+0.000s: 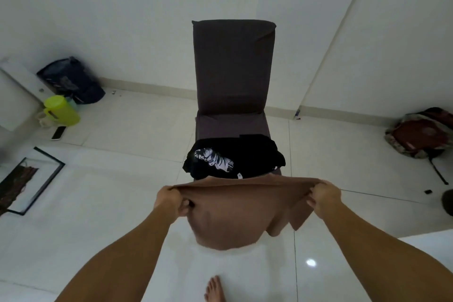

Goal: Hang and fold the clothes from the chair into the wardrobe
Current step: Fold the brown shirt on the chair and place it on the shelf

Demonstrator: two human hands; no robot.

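Two hands, left hand [171, 200] and right hand [324, 195], pinch a brown garment [235, 213] taut by its top edge before the chair [232, 68], where a black printed T-shirt [232, 158] lies.

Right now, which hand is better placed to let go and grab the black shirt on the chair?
Probably the left hand: the black shirt lies slightly nearer it, while the right hand can hold the brown shirt.

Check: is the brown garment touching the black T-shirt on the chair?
Cannot tell. In the head view the brown garment's held top edge overlaps the black T-shirt's front edge, hiding any gap or contact.
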